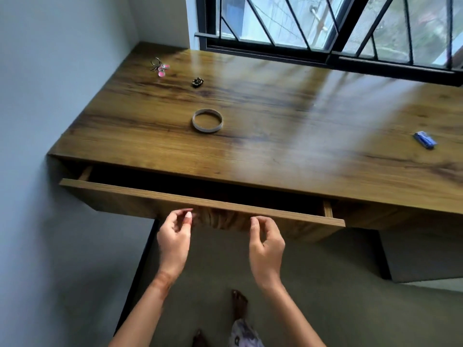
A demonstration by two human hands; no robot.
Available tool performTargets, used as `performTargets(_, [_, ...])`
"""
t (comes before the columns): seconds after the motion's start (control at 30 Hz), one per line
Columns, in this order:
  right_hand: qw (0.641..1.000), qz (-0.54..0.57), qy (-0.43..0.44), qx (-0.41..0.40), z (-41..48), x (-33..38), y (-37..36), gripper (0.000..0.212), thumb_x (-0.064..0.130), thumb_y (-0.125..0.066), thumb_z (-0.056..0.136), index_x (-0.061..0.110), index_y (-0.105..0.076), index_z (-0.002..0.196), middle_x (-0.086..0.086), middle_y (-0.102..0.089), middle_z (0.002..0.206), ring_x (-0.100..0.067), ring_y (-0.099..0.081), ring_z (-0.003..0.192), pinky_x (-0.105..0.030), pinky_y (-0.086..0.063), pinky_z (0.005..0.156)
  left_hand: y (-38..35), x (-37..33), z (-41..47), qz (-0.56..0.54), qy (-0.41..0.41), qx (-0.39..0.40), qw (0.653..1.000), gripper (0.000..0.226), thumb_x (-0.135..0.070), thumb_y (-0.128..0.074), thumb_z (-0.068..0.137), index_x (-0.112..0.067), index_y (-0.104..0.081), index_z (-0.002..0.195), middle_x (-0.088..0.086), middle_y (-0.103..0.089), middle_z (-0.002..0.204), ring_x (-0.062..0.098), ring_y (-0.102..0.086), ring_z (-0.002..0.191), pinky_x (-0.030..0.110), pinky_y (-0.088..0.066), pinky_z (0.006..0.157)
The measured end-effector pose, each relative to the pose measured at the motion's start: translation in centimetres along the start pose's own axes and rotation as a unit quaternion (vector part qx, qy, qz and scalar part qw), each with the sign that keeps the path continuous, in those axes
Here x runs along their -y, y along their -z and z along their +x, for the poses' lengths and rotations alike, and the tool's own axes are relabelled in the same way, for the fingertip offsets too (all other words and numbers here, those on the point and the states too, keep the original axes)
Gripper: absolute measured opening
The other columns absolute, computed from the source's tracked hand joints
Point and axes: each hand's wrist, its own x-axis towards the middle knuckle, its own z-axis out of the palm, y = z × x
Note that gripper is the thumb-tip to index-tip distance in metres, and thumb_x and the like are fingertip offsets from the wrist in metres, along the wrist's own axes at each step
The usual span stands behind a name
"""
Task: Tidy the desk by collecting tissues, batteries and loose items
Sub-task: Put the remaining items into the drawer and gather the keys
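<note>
The left hand [174, 237] and the right hand [266, 244] are held side by side just before the front panel of the drawer [200, 200]. The fingers of both are loosely curled and nothing is grasped. Whether the fingertips touch the panel cannot be told. The drawer is seen pulled partly out from under the desk [288, 151], its inside lost in shadow, and its front stands between the hands and the desktop. Nearest beyond it a tape ring [207, 129] is laid flat. Farther back, towards the left corner, a small dark object [197, 82] is seen, and beyond it a keyring [159, 67] with pink tags, near the wall [50, 71]. Well apart, at the right edge, a blue packet [425, 140] is laid. A barred window [325, 26] is set behind the desk. Below the hands a bare foot [239, 306] is seen on the floor [338, 296].
</note>
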Motion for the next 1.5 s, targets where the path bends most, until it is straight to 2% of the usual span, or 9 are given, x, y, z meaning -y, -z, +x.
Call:
performTargets(0.07, [0.979,-0.126,0.159,-0.018,1.2,0.1,0.7,0.026,0.027,-0.049,0.089,0.008,-0.064,0.099,-0.001,-0.062,0.099,-0.010,-0.054,0.097,-0.014,-0.042,0.090,0.2,-0.6,0.4,0.157,-0.179,0.012,0.971,0.018,-0.016,-0.058,0.088,-0.014,-0.062,0.106,0.008,-0.066,0.104,0.022,-0.060,0.099,0.031,-0.048,0.088])
performTargets(0.13, [0.956,-0.228,0.186,0.013,2.7,-0.2,1.0,0.035,0.030,-0.050,0.089,0.006,-0.060,0.112,-0.007,-0.060,0.116,-0.017,-0.050,0.116,-0.029,-0.039,0.104,0.1,-0.2,1.8,0.292,-0.281,0.051,0.913,0.036,-0.018,-0.063,0.084,-0.006,-0.058,0.118,0.012,-0.062,0.119,0.027,-0.054,0.116,0.033,-0.040,0.100])
performTargets(0.23, [0.919,-0.349,0.131,0.125,3.7,-1.0,1.4,0.052,0.041,-0.045,0.093,0.009,-0.044,0.134,-0.010,-0.045,0.141,-0.024,-0.032,0.137,-0.034,-0.013,0.117,0.1,0.5,3.8,0.452,-0.304,0.109,0.831,0.059,-0.041,-0.050,0.086,-0.002,-0.049,0.130,0.017,-0.053,0.133,0.034,-0.043,0.130,0.043,-0.024,0.110])
performTargets(0.3, [0.898,-0.386,0.153,0.142,3.6,-1.3,1.9,0.057,0.047,-0.039,0.095,0.010,-0.038,0.138,-0.008,-0.041,0.144,-0.022,-0.028,0.139,-0.029,-0.002,0.115,0.1,0.4,4.2,0.485,-0.301,0.121,0.812,0.069,-0.051,-0.032,0.085,-0.001,-0.050,0.129,0.018,-0.056,0.129,0.034,-0.047,0.127,0.044,-0.023,0.110])
performTargets(0.43, [0.900,-0.386,0.141,0.146,3.4,-0.4,2.2,0.054,0.046,-0.037,0.095,0.010,-0.041,0.136,-0.007,-0.046,0.140,-0.021,-0.032,0.136,-0.028,-0.006,0.116,0.1,-0.3,3.6,0.475,-0.291,0.110,0.823,0.075,-0.056,-0.024,0.084,-0.001,-0.054,0.125,0.017,-0.059,0.125,0.032,-0.050,0.123,0.044,-0.026,0.112])
performTargets(0.7, [0.898,-0.390,0.130,0.157,0.6,-0.2,3.0,0.051,0.040,-0.041,0.095,0.007,-0.044,0.134,-0.009,-0.048,0.139,-0.021,-0.034,0.136,-0.030,-0.011,0.116,1.6,0.5,1.3,0.457,-0.314,0.082,0.828,0.060,-0.046,-0.034,0.086,0.000,-0.066,0.108,0.015,-0.069,0.105,0.030,-0.063,0.105,0.043,-0.038,0.103])
performTargets(0.9, [0.897,-0.406,0.143,0.100,-2.8,-0.9,3.4,0.040,0.032,-0.048,0.088,0.005,-0.063,0.113,-0.009,-0.067,0.114,-0.022,-0.058,0.116,-0.038,-0.032,0.107,3.1,1.7,-1.3,0.440,-0.320,0.079,0.835,0.050,-0.038,-0.039,0.088,-0.001,-0.069,0.103,0.013,-0.071,0.100,0.027,-0.066,0.097,0.041,-0.043,0.099])
performTargets(1.03, [0.891,-0.423,0.138,0.093,-5.0,-0.8,3.9,0.044,0.035,-0.037,0.089,0.008,-0.066,0.109,-0.004,-0.070,0.109,-0.019,-0.061,0.111,-0.038,-0.043,0.100,4.0,3.1,-3.0,0.422,-0.335,0.059,0.840,0.038,-0.028,-0.052,0.085,0.000,-0.068,0.105,0.014,-0.071,0.101,0.027,-0.067,0.098,0.040,-0.042,0.099])
performTargets(1.5, [0.888,-0.430,0.113,0.113,-9.5,0.2,5.5,0.047,0.036,-0.035,0.087,0.009,-0.067,0.107,-0.004,-0.070,0.108,-0.018,-0.063,0.108,-0.039,-0.041,0.099,5.9,3.3,-7.1,0.402,-0.367,-0.006,0.839,0.038,-0.027,-0.044,0.088,-0.003,-0.073,0.085,0.009,-0.072,0.078,0.023,-0.068,0.074,0.038,-0.053,0.083])
